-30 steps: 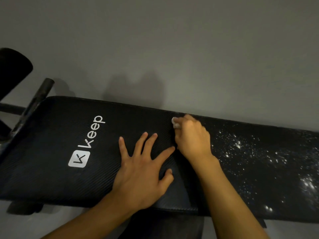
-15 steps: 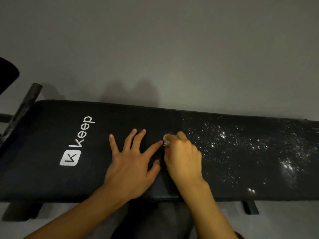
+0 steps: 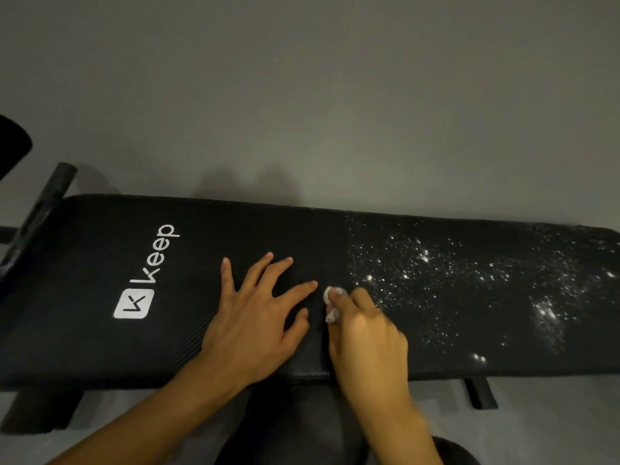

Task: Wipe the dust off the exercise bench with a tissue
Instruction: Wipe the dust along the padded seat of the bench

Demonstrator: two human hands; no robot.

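A long black padded exercise bench [image 3: 100, 337] with a white "Keep" logo lies across the view. White dust specks [image 3: 469, 280] cover its right half; the left half looks dark and free of specks. My left hand [image 3: 255, 317] rests flat on the pad near the middle, fingers spread. Just right of it, my right hand [image 3: 365, 330] grips a small crumpled white tissue [image 3: 332, 302] and presses it against the pad at the left border of the dusty area. Most of the tissue is hidden under my fingers.
A grey wall [image 3: 302, 95] rises right behind the bench. A black bar [image 3: 43, 209] and a round black pad [image 3: 10, 146] stick out at the left end. Bench feet [image 3: 479, 394] stand on the grey floor in front. My dark-clothed legs [image 3: 295, 427] are below.
My right hand has drawn the tissue from the far edge of the pad toward me, along the border of the dust. My left hand has stayed flat on the pad.
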